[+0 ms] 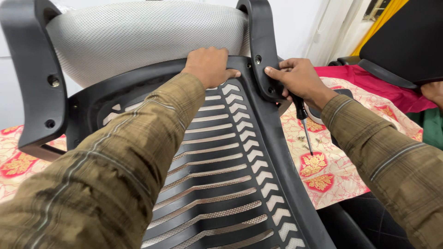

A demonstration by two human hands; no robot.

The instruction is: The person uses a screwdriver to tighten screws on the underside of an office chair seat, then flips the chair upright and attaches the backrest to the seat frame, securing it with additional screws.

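Chair back: I see the chair back [230, 152] lying tilted across the table, its top end away from me; it is a black plastic frame with slotted ribs and chevron cut-outs, pale mesh showing through the slots.
Handling: I judge it bulky but not very heavy, stiff along the rim and a little springy in the ribs; the smooth plastic could slip, so the thick rim and the side bracket look like the safest places to hold.
Headrest: the headrest [138, 37] above it is grey woven mesh, soft and rounded, held between two black plastic arms.
Right bracket: the bracket [263, 50] is hard moulded plastic with screw holes, standing upright beside the top rim.
Left bracket: its mate [34, 78] shows two bolt holes and looks equally rigid.
Left hand: my left hand [210, 64] rests over the top rim, its grip curled on the plastic edge, thumb pointing right.
Right hand: my right hand [300, 80] presses fingers against the right bracket, its grip closed around a screwdriver.
Screwdriver: the screwdriver [304, 129] hangs point down, a thin steel shaft below a dark handle, just right of the frame.
Table: the table [337, 170] wears a cream cloth with red and gold flowers; small screws [307, 140] lie on it near the tip.
Beyond: a red cloth [369, 80] and a black seat part [406, 41] sit at far right.
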